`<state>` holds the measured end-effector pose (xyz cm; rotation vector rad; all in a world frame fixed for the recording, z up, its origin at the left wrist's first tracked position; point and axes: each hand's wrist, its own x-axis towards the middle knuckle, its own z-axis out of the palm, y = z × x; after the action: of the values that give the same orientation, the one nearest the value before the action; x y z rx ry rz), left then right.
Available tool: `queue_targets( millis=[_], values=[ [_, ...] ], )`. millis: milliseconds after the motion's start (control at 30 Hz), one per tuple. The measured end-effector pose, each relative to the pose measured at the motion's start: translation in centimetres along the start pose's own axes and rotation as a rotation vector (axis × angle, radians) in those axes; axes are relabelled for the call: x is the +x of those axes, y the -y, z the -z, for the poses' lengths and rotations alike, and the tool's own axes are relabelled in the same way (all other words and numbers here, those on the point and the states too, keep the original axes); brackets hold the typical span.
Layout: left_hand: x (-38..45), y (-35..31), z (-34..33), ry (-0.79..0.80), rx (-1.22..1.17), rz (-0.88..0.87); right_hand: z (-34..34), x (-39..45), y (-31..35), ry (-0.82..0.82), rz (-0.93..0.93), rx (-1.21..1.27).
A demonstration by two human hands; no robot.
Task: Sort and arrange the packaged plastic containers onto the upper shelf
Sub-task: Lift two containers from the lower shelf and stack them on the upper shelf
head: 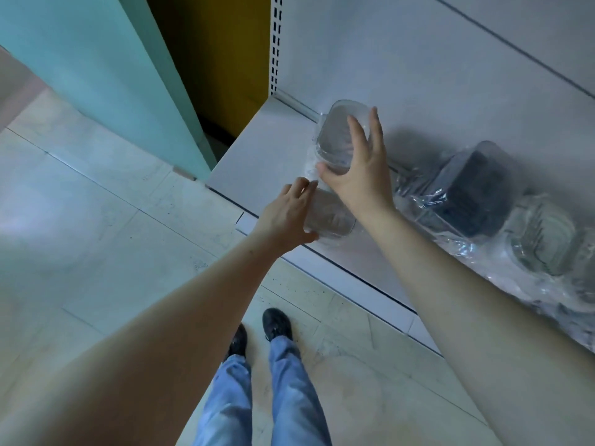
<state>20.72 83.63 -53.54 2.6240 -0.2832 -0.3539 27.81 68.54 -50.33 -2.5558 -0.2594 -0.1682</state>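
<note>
A long pack of clear plastic containers (335, 136), wrapped in film, lies on the white shelf (267, 149) near its left end. My right hand (360, 165) holds the far half of the pack, thumb on its left side and fingers spread over the top. My left hand (289, 214) grips the near end (331, 217) at the shelf's front edge. To the right lie a wrapped pack of black containers (473, 191) and another pack of clear containers (547, 239).
The shelf's back panel (418, 59) rises behind the packs, with a slotted upright (276, 43) at its left. Beyond the shelf end are a yellow panel (219, 59) and a teal wall (96, 59). My shoes (257, 329) stand on the tiled floor.
</note>
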Motion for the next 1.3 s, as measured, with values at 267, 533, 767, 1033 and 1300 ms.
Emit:
queue_targets(
  millis=[267, 533, 767, 1033, 1300],
  values=[
    [-1.4, -1.3, 2.3, -0.051, -0.077, -0.05, 2.8, -1.4, 0.8, -0.122, 0.018, 0.002],
    [-9.7, -1.4, 6.2, -0.193, -0.197, 0.007, 8.5, -7.6, 5.8, -0.106, 0.116, 0.043],
    [-18.8, -1.6, 11.5, -0.266, -0.319, 0.02, 14.3, -15.0, 11.6, -0.102, 0.226, 0.037],
    [-25.5, -4.0, 18.6, -0.377, -0.399, -0.121, 21.7, -22.1, 16.3, -0.248, 0.328, -0.05],
    [-27.0, -14.7, 21.1, -0.412, -0.45, -0.335, 31.8, -27.2, 14.2, -0.529, 0.265, -0.011]
  ],
)
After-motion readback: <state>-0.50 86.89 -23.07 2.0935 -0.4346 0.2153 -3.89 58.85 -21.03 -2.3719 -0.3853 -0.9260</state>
